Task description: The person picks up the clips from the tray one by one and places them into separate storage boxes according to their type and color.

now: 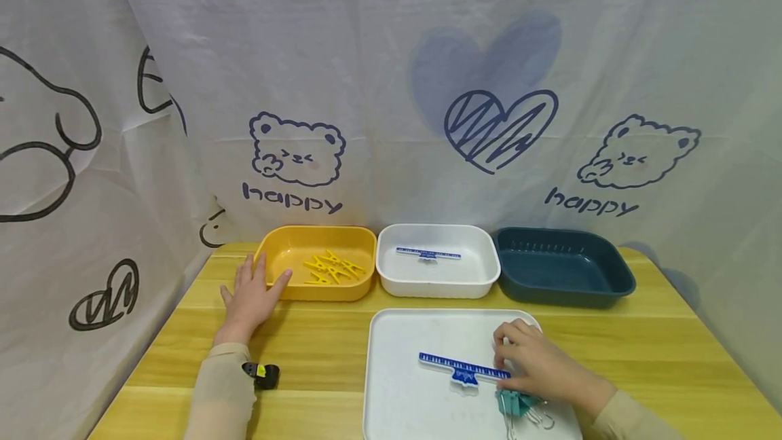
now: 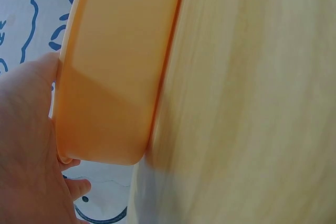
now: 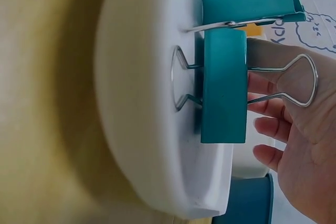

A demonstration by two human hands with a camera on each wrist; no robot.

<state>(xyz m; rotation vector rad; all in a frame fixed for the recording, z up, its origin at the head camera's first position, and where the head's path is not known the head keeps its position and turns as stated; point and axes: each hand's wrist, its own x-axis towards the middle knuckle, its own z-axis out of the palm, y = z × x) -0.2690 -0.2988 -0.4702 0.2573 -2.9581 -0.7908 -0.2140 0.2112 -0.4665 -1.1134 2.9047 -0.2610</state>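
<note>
My left hand point(image 1: 249, 297) rests against the left front corner of the yellow bin point(image 1: 324, 292), thumb over the front rim and straight fingers along the left side. Yellow clothespins point(image 1: 334, 267) lie in that bin. Over the right part of the white tray point(image 1: 403, 331), my right hand point(image 1: 537, 365) has its fingers loosely bent and spread from the thumb. The thumb tip is right at the end of a blue ruler clip point(image 1: 464, 367) lying on the tray. Teal binder clips point(image 3: 224, 87) stand just below this hand, hiding part of it in the right wrist view.
A white bin point(image 1: 438, 288) with another blue ruler clip point(image 1: 427, 254) stands next to the yellow one. To its right is a dark blue bin point(image 1: 568, 296). A printed curtain point(image 1: 391, 87) hangs behind the wooden table point(image 1: 318, 358). A small black device point(image 1: 265, 376) is at my left sleeve.
</note>
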